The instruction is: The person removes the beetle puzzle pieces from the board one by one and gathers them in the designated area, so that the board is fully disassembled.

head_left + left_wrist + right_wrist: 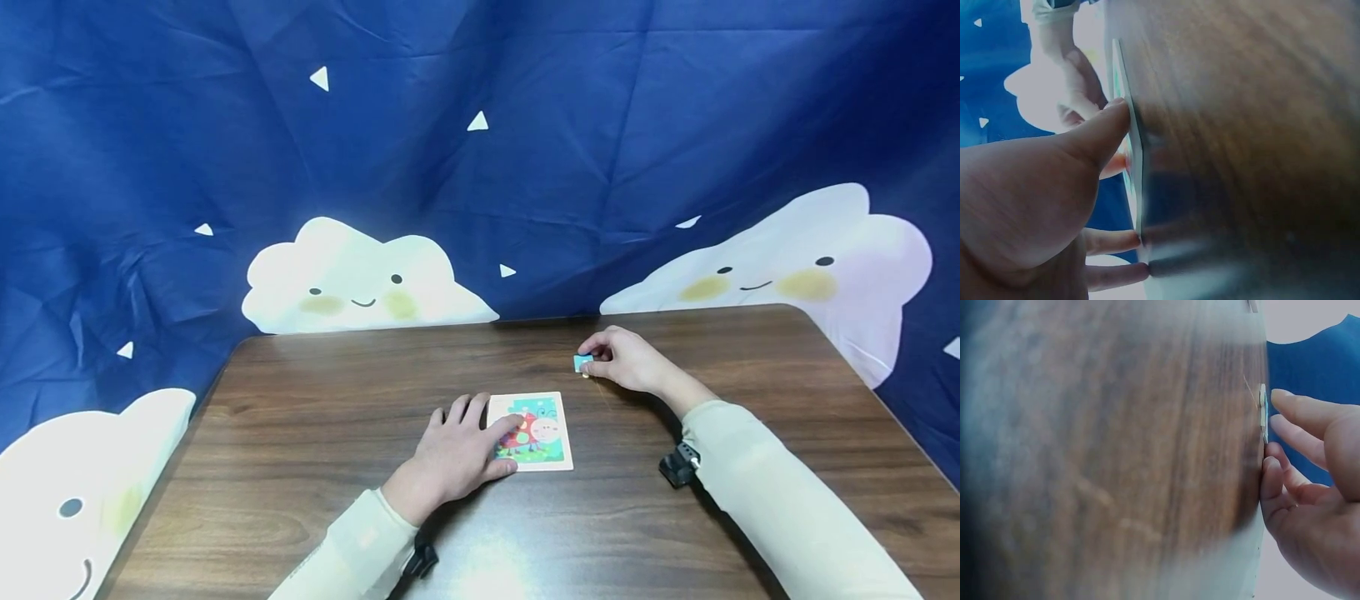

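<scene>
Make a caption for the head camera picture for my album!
Left hand on the ladybug board, right hand at a small blue piece.

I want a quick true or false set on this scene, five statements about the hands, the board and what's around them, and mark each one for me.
1. The left hand is touching the picture board. True.
2. The right hand is on the picture board too. False: it is off the board, at a small blue piece.
3. The small blue piece is farther from the person than the picture board. True.
4. The tabletop is plain white. False: it is brown with a wood grain.
5. Both forearms are bare. False: pale sleeves cover them.
</scene>
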Demonstrator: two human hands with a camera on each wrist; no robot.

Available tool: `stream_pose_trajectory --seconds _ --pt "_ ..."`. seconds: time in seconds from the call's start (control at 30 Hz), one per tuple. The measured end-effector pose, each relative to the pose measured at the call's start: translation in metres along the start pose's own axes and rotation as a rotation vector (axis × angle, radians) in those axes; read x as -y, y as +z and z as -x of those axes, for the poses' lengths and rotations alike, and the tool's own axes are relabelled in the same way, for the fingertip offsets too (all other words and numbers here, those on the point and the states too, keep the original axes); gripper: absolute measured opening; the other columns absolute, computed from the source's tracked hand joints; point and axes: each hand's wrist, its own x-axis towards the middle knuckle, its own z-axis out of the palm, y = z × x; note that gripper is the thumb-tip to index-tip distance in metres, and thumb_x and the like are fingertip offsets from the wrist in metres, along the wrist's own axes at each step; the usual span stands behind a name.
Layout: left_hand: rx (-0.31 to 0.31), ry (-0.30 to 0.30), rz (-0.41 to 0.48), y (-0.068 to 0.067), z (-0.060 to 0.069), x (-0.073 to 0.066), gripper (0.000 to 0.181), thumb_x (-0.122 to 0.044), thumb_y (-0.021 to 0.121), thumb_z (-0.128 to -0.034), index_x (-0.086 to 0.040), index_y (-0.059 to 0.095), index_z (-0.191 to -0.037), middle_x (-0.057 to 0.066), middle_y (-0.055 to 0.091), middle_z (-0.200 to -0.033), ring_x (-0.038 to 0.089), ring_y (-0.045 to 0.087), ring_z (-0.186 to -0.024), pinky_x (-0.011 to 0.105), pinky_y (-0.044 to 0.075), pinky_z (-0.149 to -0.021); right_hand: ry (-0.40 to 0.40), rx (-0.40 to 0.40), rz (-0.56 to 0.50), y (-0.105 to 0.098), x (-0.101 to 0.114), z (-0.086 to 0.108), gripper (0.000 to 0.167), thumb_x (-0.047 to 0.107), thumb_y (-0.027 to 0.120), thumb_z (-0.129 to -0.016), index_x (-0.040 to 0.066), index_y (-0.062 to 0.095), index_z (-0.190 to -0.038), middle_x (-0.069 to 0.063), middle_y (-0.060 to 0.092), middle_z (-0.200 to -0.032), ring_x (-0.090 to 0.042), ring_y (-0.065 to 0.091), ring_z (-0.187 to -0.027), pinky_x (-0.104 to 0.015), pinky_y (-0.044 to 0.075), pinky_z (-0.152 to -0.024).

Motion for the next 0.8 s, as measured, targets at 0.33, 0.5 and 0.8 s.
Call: stream_pose_trajectory --seconds 0.33,0.5,0.8 --pt "-0.018 0.016 -0.024 -0.002 -0.001 -0.001 0.060 -0.063 0.065 -0.1014 -0.045 0.049 -0.157 0.015 0.047 -0.161 0.037 0.050 -0.145 0.055 0.051 -0.109 0.022 0.003 -0.034 -0.003 0.004 0.004 0.024 0.016 0.080 -0.096 -0.001 0.077 -0.114 -0.016 0.069 -0.106 -0.023 0.059 -0.092 -0.034 0.047 -0.082" --pt "-0.011 0.025 -0.022 -0.003 -0.001 -0.002 0.060 -0.062 0.064 -0.1023 -0.045 0.049 -0.158 0.016 0.046 -0.162 0.038 0.048 -0.147 0.055 0.051 -0.111 0.014 0.001 -0.023 -0.003 0.005 0.006 0.024 0.015 0.078 -0.097 -0.001 0.077 -0.115 -0.018 0.069 -0.108 -0.025 0.059 -0.093 -0.036 0.047 -0.083" --pt "-0.052 0.054 -0.004 0.000 -0.004 -0.005 0.062 -0.067 0.057 -0.1034 -0.048 0.045 -0.161 0.017 0.043 -0.166 0.040 0.044 -0.151 0.056 0.048 -0.115 -0.054 -0.008 0.018 -0.001 0.008 0.013 0.018 0.014 0.077 -0.098 0.001 0.078 -0.111 -0.016 0.066 -0.108 -0.024 0.061 -0.092 -0.039 0.050 -0.085"
